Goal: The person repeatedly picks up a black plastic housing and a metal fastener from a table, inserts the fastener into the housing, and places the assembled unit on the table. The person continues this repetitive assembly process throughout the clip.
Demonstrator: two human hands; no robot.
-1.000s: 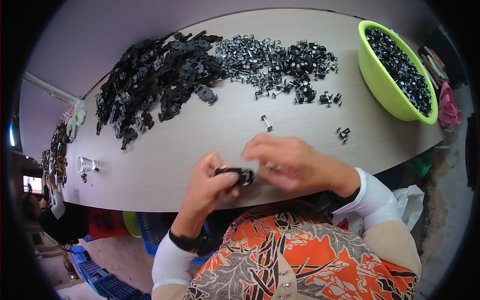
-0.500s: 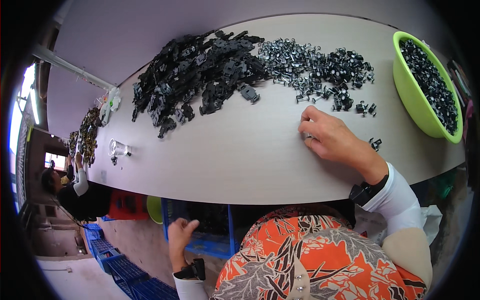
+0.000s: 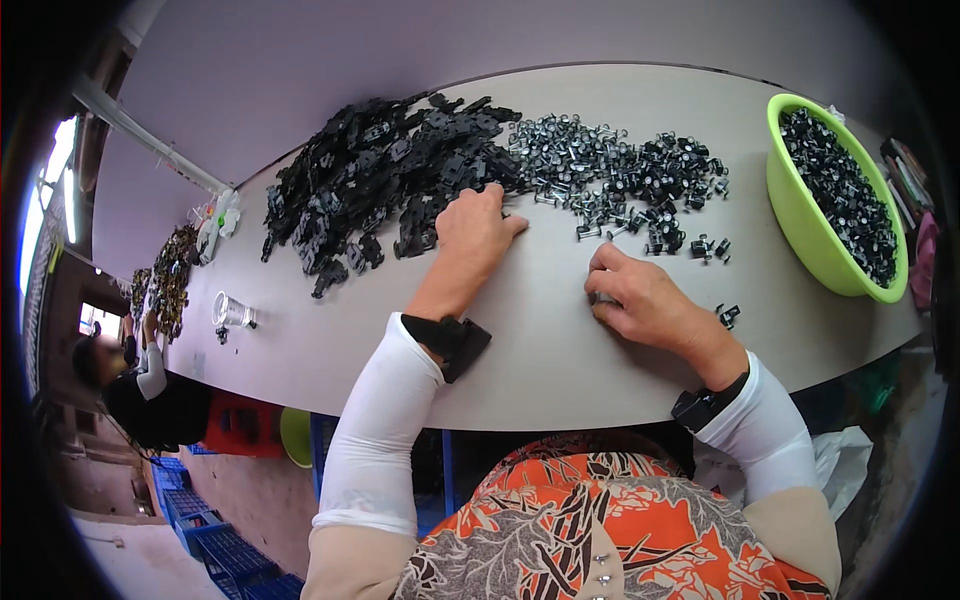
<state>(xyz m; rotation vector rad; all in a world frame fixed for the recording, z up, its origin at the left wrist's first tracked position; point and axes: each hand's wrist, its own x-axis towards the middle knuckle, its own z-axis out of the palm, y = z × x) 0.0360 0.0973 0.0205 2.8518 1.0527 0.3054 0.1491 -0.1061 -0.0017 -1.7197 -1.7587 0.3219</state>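
My left hand is at the near edge of a big pile of flat black plastic parts, its thumb stretched away from its fingers. The fingertips reach the pile, and whatever lies under them is hidden. Over the bare tabletop to the right, my right hand is closed, fingers curled against the thumb. A small shiny bit shows at its fingertips, too covered to name. Just beyond it lies a heap of small silver pins with round heads, merging into pins with black pieces on them.
A green basin full of black-and-silver pieces stands on the table at right. A few loose pieces lie near my right wrist. At left is a clear plastic cup. Farther left, another person sits by a second heap.
My left hand has risen from below the table edge to the black parts pile. My right hand stays closed in much the same place over the table. The whole view has shifted slightly.
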